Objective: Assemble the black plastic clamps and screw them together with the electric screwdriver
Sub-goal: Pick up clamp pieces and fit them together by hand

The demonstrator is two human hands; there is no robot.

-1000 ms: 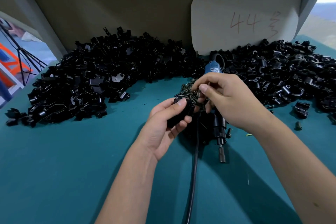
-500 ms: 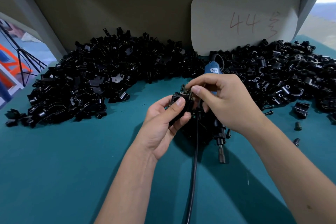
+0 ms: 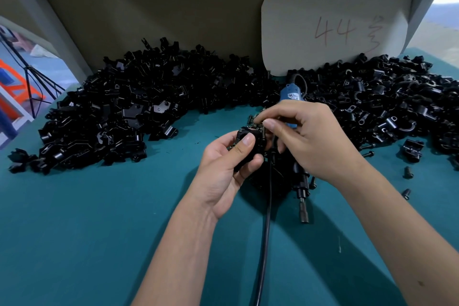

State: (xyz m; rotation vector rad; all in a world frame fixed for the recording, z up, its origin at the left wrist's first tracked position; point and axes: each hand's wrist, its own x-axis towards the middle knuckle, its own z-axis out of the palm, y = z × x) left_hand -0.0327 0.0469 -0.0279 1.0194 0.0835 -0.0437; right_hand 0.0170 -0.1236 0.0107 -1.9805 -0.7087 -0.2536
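Left hand (image 3: 224, 164) curled around a black plastic clamp (image 3: 250, 146), thumb pressed on its front, raised just above the teal table (image 3: 99, 231). Right hand (image 3: 308, 141) pinching something small, likely a screw, too tiny to tell, at the clamp's top edge. Electric screwdriver (image 3: 299, 176) lying on the table under the right hand, between two heaps of black clamp parts (image 3: 139, 112)
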